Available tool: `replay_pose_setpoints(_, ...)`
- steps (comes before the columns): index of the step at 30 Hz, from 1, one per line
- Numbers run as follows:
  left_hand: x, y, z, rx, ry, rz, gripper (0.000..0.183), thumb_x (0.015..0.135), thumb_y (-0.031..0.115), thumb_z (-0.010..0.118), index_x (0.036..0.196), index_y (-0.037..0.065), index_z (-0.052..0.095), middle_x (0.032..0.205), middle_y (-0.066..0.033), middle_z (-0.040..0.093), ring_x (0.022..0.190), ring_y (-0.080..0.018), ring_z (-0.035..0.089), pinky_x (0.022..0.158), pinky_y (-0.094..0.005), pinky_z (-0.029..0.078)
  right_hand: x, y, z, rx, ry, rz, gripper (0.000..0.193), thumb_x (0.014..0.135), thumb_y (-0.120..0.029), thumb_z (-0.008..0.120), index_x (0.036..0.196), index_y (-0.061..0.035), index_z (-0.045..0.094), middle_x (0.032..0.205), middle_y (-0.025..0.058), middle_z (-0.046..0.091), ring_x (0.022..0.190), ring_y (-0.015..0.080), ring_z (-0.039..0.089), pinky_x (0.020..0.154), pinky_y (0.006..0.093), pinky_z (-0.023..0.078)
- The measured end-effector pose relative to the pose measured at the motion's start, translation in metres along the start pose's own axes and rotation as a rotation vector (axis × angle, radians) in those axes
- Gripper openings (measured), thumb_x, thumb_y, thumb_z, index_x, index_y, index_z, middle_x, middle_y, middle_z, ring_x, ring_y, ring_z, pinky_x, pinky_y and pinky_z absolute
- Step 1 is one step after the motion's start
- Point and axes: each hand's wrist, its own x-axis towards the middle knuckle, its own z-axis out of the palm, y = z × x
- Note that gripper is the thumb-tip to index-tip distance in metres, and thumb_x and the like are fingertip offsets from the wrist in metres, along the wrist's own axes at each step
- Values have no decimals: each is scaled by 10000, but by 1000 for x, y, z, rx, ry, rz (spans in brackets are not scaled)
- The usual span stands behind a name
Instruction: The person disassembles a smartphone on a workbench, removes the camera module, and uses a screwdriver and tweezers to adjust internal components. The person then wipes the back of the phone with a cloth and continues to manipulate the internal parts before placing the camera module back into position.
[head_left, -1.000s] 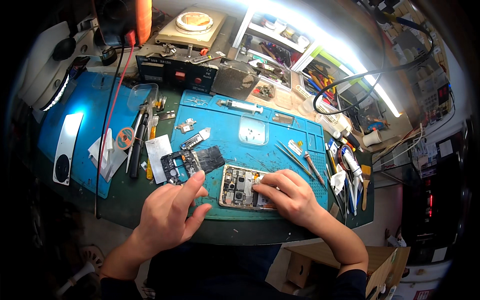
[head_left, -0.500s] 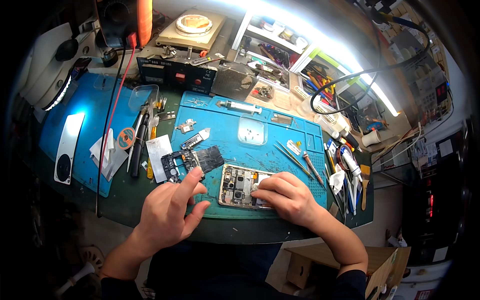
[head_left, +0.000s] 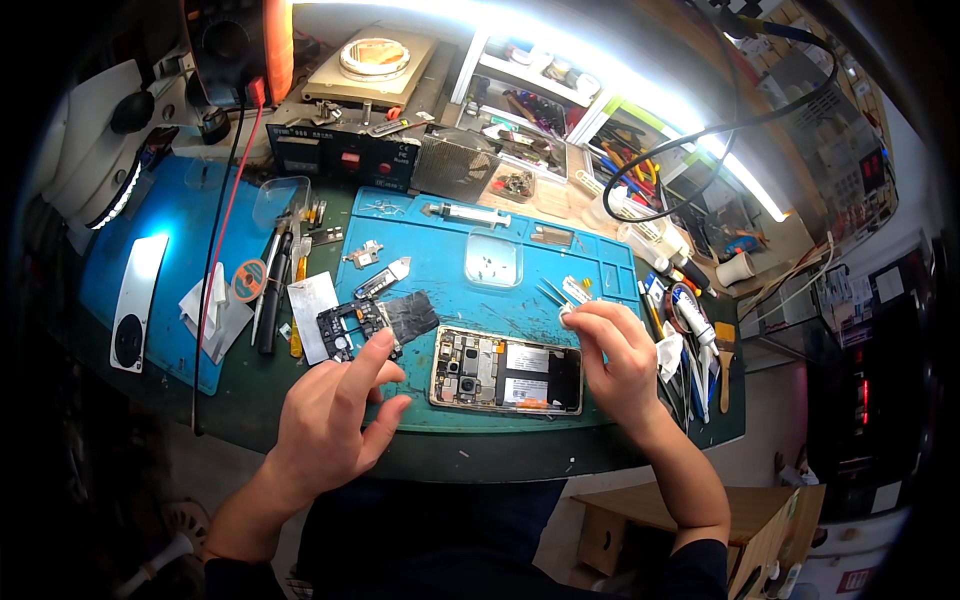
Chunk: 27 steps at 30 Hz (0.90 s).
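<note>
Open phone on a repair bench, seen from above. The phone (head_left: 470, 386) lies lengthwise on the blue mat (head_left: 475, 305), near its front edge and between the two hands; its circuit parts and cameras fill the left end, and the battery (head_left: 526, 373), with white labels, lies to their right. The right hand (head_left: 622, 358), above the phone's right end, pinches a small white item (head_left: 566, 311) between thumb and fingertips; its exact kind cannot be told. Tweezers (head_left: 551, 294) lie just beyond these fingertips. The left hand (head_left: 333, 418) is wide, forefinger extended and thumb spread away from it. The forefinger's tip overlaps the edge of a black bracket (head_left: 336, 322); whether they touch cannot be told. A black sheet (head_left: 411, 315) adjoins the bracket's right side. Farther back stand a clear tray (head_left: 519, 262) with dark bits inside and, lying flat, a syringe (head_left: 468, 214).
</note>
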Motion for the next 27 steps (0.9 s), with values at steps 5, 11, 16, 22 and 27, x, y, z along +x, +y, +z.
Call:
replay_pose_setpoints(5,-1,2,-3,5,-24,-29,749,886,12,745,1530,-36,366,994,-104,737,678,-211,666,735,-364,531,-4,-4,-5,-323,-74,85,322,835,-5,735,1155,-36,719,1221,142,681,1129,337,652,947,438,510)
replay_pose_setpoints(11,-1,3,-2,12,-6,-24,752,883,2,739,1532,-40,363,1004,-107,735,710,-214,672,765,-375,528,3,-47,-31,-49,-452,-4,642,856,-278,823,1396,-21,588,1406,160,598,1277,351,578,1070,479,445)
replay_pose_setpoints(16,0,-1,1,17,45,23,802,843,11,794,1530,-39,384,1005,-66,717,703,-193,622,658,-344,489,-1,-37,-24,-6,-525,-66,818,804,-390,866,1433,14,534,1330,162,586,1158,344,567,1034,429,488)
replay_pose_setpoints(22,0,0,2,12,47,19,791,853,10,784,1535,-36,387,1015,-61,720,716,-194,632,670,-348,496,4,-43,-26,15,-552,-14,775,792,-348,849,1380,68,561,1228,187,591,1149,345,575,1026,414,493)
replay_pose_setpoints(27,-2,-2,3,7,59,28,772,859,11,775,1529,-34,394,1017,-58,721,712,-193,632,674,-349,501,4,-52,-26,-66,-476,-33,750,772,-326,840,1349,77,581,1178,184,601,1054,325,636,948,396,541)
